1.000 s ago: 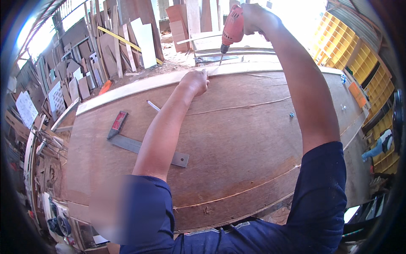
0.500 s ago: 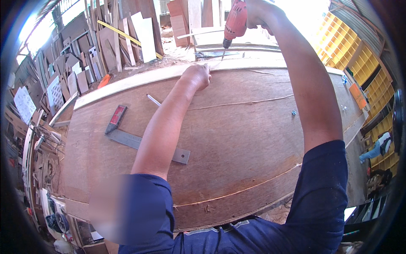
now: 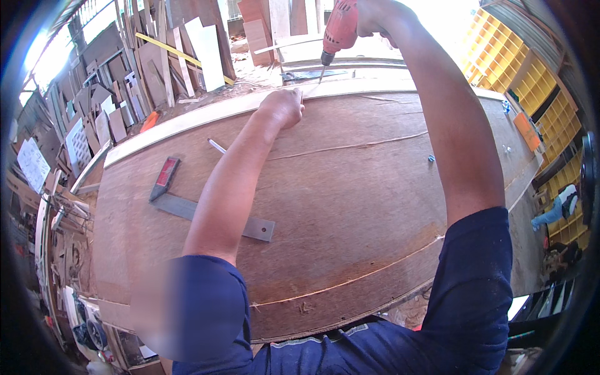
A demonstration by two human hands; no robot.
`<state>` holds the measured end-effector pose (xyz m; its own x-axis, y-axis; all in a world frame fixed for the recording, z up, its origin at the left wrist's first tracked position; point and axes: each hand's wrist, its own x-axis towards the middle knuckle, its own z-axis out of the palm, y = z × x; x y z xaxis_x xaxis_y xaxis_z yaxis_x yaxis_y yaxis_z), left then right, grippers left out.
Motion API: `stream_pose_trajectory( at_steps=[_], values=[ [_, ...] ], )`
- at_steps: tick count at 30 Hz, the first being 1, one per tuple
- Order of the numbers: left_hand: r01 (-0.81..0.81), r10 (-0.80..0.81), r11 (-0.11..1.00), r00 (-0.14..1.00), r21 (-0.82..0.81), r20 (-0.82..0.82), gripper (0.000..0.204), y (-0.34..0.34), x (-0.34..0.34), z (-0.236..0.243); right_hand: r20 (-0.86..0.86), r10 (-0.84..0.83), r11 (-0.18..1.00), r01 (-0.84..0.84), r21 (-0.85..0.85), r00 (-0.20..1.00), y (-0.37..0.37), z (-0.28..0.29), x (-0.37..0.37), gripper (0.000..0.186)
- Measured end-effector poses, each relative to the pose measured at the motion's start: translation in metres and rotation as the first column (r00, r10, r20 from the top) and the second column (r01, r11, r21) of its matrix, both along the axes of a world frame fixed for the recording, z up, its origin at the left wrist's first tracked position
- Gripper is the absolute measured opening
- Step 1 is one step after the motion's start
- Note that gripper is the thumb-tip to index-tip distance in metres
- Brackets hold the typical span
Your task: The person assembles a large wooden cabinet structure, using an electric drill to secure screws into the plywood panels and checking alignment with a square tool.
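Observation:
My right hand (image 3: 379,20) is wrapped round a red power drill (image 3: 340,26), which tilts downward with its thin bit over the far edge of the work. A long pale wooden strip (image 3: 187,127) runs along that edge, on a large brown plywood panel (image 3: 350,206). My left hand (image 3: 284,108) lies closed at the strip, close to the drill bit; what its fingers pinch, if anything, is hidden. Under my left forearm rests a try square (image 3: 167,172) with a red-and-black handle and a metal blade. A white pen-like stick (image 3: 216,145) pokes out beside that forearm.
Small blue bits (image 3: 431,159) and an orange block (image 3: 527,131) lie toward the panel's right. Offcut boards (image 3: 212,56) lean at the back left. Yellow gridded racks (image 3: 500,50) stand at the right, where another person (image 3: 555,209) is partly visible.
The whole view has shifted slightly, so things appear a little farther left and higher. Both hands keep their places at the strip, the drill still in my right hand.

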<state>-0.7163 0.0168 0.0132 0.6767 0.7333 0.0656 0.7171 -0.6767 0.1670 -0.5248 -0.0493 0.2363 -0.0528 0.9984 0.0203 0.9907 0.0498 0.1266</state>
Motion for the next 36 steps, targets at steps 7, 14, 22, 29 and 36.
stream_pose_trajectory(
  at_steps=[7, 14, 22, 29, 36],
  values=[
    [-0.007, 0.006, 1.0, 1.0, 0.017, 0.023, 0.032, 0.004, 0.004, 0.007, 0.034, 0.01, 1.0, -0.01, -0.005, 0.999, 0.001, 0.0, 0.001, 0.057],
    [-0.065, 0.06, 0.998, 0.945, 0.006, 0.323, 0.026, 0.053, 0.03, 0.009, -0.007, 0.035, 0.999, -0.035, 0.023, 0.999, 0.003, -0.003, 0.008, 0.051],
    [-0.058, 0.238, 0.965, 0.601, -0.255, 0.763, 0.01, 0.09, 0.091, -0.039, -0.064, 0.078, 0.996, -0.075, 0.054, 0.995, 0.001, -0.008, 0.021, 0.043],
    [0.076, 0.162, 0.962, 0.617, -0.263, 0.77, 0.02, 0.116, 0.086, -0.059, -0.167, 0.094, 0.994, -0.083, 0.073, 0.981, -0.007, -0.011, 0.031, 0.037],
    [0.08, 0.164, 0.959, 0.626, -0.273, 0.762, 0.022, 0.114, 0.087, -0.059, -0.627, 0.309, 0.943, -0.142, 0.302, 0.715, -0.029, -0.037, 0.078, 0.025]
  ],
)
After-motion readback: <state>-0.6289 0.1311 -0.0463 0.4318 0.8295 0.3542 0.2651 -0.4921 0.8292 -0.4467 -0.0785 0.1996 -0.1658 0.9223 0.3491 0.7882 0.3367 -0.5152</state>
